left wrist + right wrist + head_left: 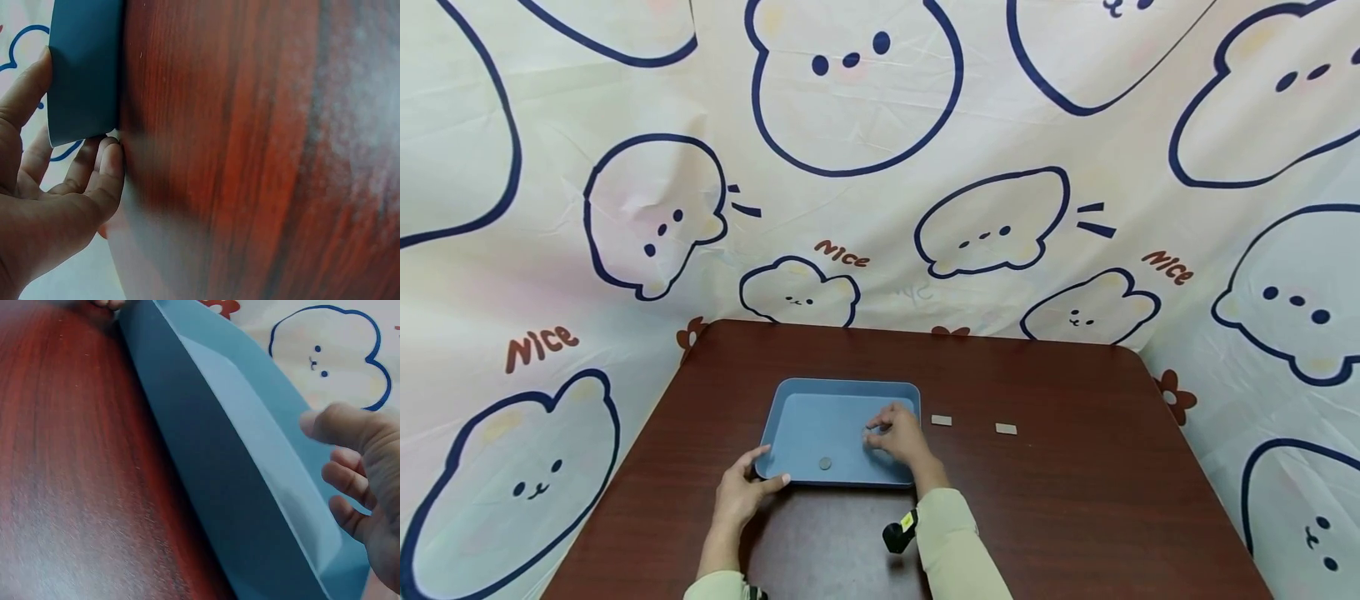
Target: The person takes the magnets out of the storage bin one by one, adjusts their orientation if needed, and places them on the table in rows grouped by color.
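A blue rectangular tray (pixel 820 417) lies on the table, with a small round grey disc, coin-like, (pixel 825 463) inside near its front edge. My left hand (pixel 741 492) grips the tray's near left corner, thumb at the front side and fingers around the left side; the left wrist view shows the same hand (pixel 69 169) at the corner. Over the right part of the tray is my right hand (pixel 895 433), its thumb and index fingertips close together. Whether something small sits between them is too small to tell. From the right wrist, this hand's (pixel 369 469) other fingers look loosely bent.
Two small pale rectangular pieces, one nearer (pixel 942 420) and one farther (pixel 1006 429) from the tray, lie to its right on the dark red-brown wooden table (pixel 1075 500). A patterned cloth (pixel 865 217) with bear drawings hangs behind the table and at its sides.
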A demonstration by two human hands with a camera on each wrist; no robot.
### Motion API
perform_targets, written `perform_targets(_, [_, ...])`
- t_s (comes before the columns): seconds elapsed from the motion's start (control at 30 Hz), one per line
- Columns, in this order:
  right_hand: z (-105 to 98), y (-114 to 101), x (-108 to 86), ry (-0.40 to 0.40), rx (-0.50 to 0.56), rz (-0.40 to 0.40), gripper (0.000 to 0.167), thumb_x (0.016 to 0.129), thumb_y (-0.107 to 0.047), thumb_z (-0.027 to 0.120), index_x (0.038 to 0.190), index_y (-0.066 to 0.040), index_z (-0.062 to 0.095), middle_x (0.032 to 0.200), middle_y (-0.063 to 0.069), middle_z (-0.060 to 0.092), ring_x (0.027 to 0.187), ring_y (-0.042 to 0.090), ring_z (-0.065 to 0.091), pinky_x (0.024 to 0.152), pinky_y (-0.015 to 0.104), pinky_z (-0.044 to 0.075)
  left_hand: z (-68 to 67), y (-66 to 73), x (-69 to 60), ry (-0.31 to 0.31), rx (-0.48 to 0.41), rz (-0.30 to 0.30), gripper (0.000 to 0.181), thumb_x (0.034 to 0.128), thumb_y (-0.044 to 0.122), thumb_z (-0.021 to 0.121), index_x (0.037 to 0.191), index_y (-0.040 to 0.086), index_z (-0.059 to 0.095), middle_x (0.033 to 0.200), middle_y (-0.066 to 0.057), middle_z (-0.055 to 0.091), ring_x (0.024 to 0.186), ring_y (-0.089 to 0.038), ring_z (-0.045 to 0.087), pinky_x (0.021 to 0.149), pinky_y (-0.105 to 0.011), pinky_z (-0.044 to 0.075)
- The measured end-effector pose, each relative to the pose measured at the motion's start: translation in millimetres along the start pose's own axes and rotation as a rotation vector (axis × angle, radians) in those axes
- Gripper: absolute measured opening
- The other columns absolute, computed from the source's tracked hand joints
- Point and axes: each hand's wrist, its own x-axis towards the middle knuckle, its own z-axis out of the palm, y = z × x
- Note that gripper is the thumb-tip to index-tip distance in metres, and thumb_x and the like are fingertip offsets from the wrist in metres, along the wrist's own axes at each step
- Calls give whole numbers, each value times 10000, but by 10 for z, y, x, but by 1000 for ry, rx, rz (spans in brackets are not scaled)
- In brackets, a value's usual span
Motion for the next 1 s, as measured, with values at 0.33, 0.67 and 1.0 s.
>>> perform_targets(0.33, [14, 72, -55, 27, -10, -67, 99, 758, -136, 786, 838, -96, 742, 916, 0, 509, 785, 161, 522, 677, 282, 465, 3, -13, 2, -1, -4, -17, 731, 707, 298, 822, 1338, 109, 505, 1275, -287, 463, 850, -281, 464, 652, -350, 382])
perform_targets(0.67, [-69, 31, -196, 70, -15, -95, 119, 755, -135, 786, 850, -82, 736, 930, -19, 533, 822, 180, 550, 698, 285, 476, 4, -5, 4, -8, 5, -5, 745, 712, 320, 817, 1344, 96, 493, 1308, -336, 410, 1057, -381, 444, 792, -489, 403])
perform_targets(1.0, [-229, 97, -349, 141, 72, -145, 138, 749, -117, 787, 874, -80, 741, 960, -19, 570, 808, 168, 561, 685, 314, 486, -3, 21, -1, -6, 11, 3, 717, 731, 281, 807, 1344, 86, 490, 1315, -334, 407, 1101, -408, 430, 822, -514, 392])
